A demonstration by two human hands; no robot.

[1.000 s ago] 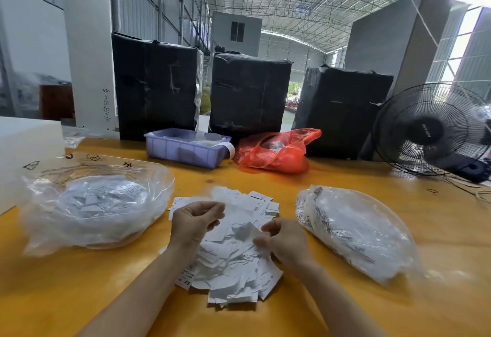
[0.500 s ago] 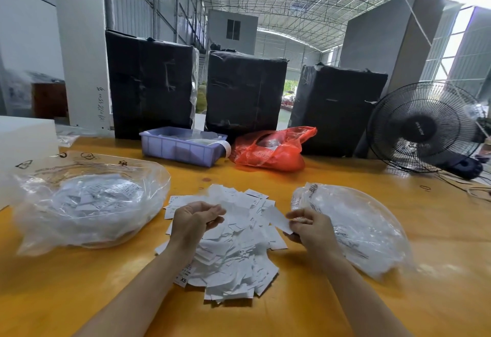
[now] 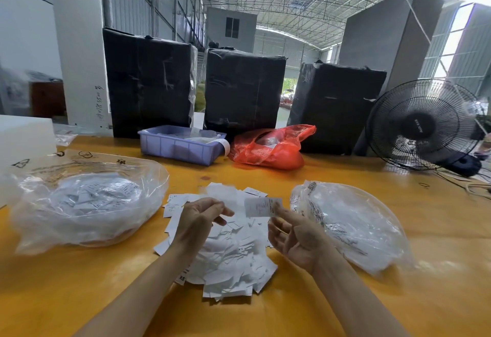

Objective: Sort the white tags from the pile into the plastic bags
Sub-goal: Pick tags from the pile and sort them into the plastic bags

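Note:
A pile of white tags [image 3: 233,265] lies on the yellow table [image 3: 438,233] right in front of me. My right hand [image 3: 295,241] is raised palm-up over the pile's right side and pinches one printed white tag [image 3: 261,207] at its fingertips. My left hand [image 3: 199,219] hovers over the pile's left part with its fingers curled toward the thumb; anything inside them is hidden. A clear plastic bag [image 3: 87,203] holding several tags sits to the left. Another clear plastic bag [image 3: 353,222] lies to the right, close to my right hand.
Behind the pile stand a blue plastic tray [image 3: 180,149] and a red plastic bag [image 3: 268,152]. Three black wrapped bundles [image 3: 148,84] line the table's far edge. A black fan [image 3: 425,124] with loose cables stands at the far right, and a white box [image 3: 24,134] at the far left.
My right hand took one tag from the pile, swung it toward the right bag, then lifted it back over the pile's right side, palm now turned up. My left hand stayed put.

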